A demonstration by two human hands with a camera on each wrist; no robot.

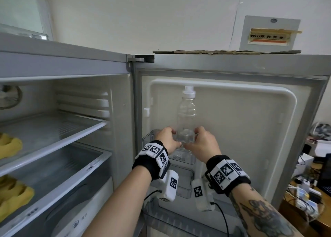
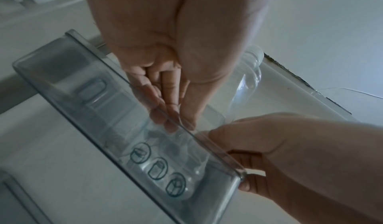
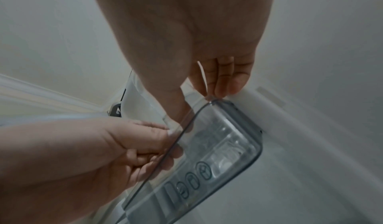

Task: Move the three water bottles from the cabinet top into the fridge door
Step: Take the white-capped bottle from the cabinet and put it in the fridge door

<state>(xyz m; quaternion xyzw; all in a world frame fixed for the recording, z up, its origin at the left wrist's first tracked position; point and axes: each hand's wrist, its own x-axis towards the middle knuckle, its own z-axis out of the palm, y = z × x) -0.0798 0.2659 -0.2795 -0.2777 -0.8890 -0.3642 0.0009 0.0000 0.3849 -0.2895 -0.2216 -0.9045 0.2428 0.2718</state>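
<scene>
A clear water bottle [image 1: 186,114] with a white cap stands upright against the inner side of the open fridge door [image 1: 250,129]. Its base sits at the rim of the top transparent door bin [image 1: 180,158]; I cannot tell whether it rests on the bin floor. My left hand [image 1: 170,138] grips the bottle's base from the left and my right hand [image 1: 200,140] from the right. The left wrist view shows the left hand [image 2: 172,96] beside the bottle [image 2: 248,73], over the bin [image 2: 93,104]. The right wrist view shows the right hand [image 3: 217,77] above the bin [image 3: 228,154]. No other bottles are in view.
The fridge compartment [image 1: 71,129] is open on the left, with yellow items [image 1: 9,145] on its shelves. More clear bins [image 1: 184,181] hang lower on the door. Cardboard [image 1: 225,52] lies on top of the door. A cluttered desk [image 1: 313,186] stands at the right.
</scene>
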